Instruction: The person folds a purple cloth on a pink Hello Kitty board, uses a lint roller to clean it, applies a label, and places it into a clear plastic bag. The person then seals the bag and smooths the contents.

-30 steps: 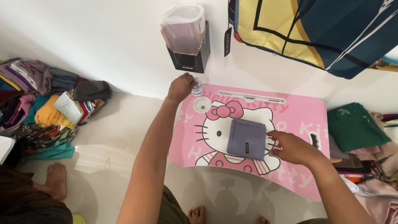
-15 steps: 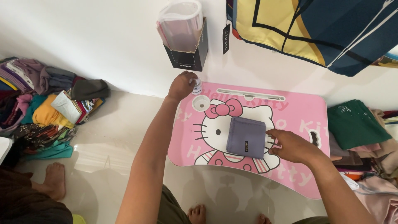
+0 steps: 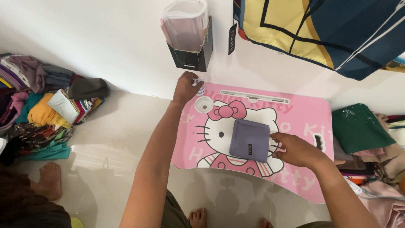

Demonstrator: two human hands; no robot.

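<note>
Both hands are occupied: a small white bottle [image 3: 199, 83] is gripped by the left hand [image 3: 184, 87] at the pink lap table's [image 3: 295, 114] far left corner, while the folded purple cloth [image 3: 249, 140], mid-table, is pinned flat under the right hand's [image 3: 297, 148] spread fingertips.

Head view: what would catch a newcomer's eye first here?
The pink lap table with its cartoon cat picture fills the middle, and a folded purple cloth lies flat on it. The right hand rests at the cloth's right edge, while the left hand reaches to the table's far left corner and touches a small white object there. A heap of colourful folded clothes sits on the floor at left.
</note>
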